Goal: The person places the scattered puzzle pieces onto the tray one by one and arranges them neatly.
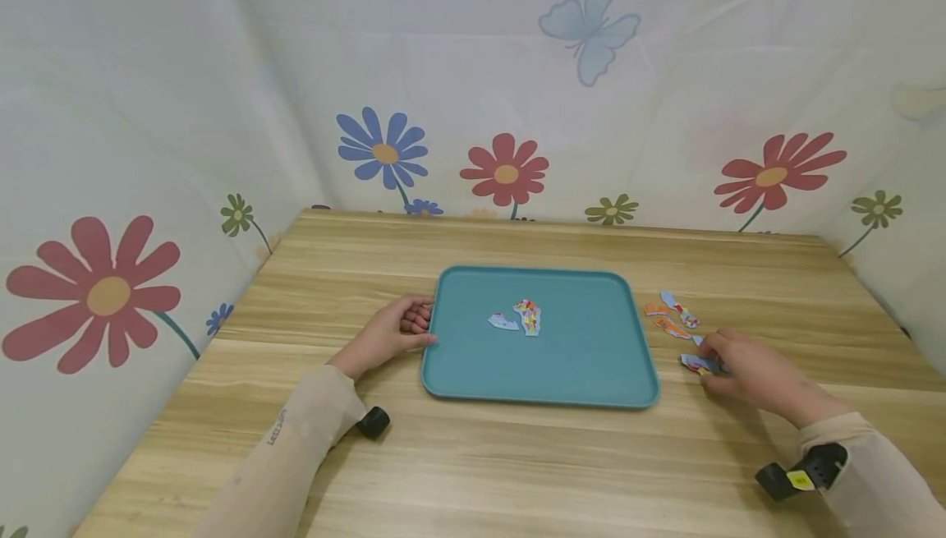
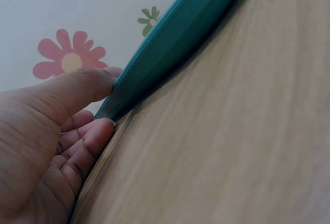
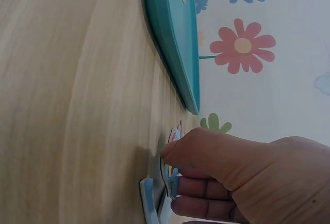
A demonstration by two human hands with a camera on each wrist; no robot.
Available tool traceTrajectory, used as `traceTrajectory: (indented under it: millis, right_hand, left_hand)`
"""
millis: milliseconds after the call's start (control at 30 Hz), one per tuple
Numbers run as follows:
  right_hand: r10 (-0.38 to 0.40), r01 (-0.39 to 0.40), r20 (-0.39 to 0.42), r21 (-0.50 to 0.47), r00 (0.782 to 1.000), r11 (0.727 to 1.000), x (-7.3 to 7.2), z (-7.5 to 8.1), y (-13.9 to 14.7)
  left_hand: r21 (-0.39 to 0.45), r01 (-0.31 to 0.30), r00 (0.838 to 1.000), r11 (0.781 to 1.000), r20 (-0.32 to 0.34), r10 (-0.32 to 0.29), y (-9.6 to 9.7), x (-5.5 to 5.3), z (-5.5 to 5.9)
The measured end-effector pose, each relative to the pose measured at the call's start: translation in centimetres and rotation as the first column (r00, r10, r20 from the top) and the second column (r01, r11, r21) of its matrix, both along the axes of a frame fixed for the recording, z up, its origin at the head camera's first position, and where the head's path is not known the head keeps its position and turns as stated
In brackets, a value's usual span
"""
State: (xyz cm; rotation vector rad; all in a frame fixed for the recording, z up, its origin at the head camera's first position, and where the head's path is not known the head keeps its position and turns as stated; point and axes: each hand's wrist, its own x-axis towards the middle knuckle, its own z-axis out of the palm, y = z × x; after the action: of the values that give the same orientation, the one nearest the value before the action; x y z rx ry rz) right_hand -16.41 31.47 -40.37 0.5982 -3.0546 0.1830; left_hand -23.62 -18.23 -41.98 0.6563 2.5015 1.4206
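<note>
A teal tray lies on the wooden table. On it are two flat jigsaw puzzle pieces, a small pale one and a larger multicoloured one, apart from each other. My left hand holds the tray's left rim, thumb and curled fingers against the edge. To the right of the tray, my right hand pinches a light-blue puzzle piece with coloured patches between thumb and fingers, close to the tabletop. The hand partly hides that piece. Another pale blue piece lies beside it.
Several loose puzzle pieces lie right of the tray, including an orange one and a blue and multicoloured one. A white flowered cloth hangs behind the wooden table and along its sides.
</note>
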Motion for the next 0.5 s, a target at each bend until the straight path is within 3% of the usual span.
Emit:
traceTrajectory:
  millis: [267, 500]
  right_hand:
    - [-0.025, 0.027, 0.050, -0.031, 0.998, 0.999, -0.1, 1.2, -0.4]
    - [0.015, -0.013, 0.039, -0.051, 0.999, 0.999, -0.4, 2.1, -0.4]
  left_hand:
    - [-0.008, -0.007, 1.000, 1.000, -0.007, 0.007, 0.1, 0.1, 0.1]
    - [-0.013, -0.007, 1.000, 1.000, -0.007, 0.007, 0.0, 0.1, 0.1]
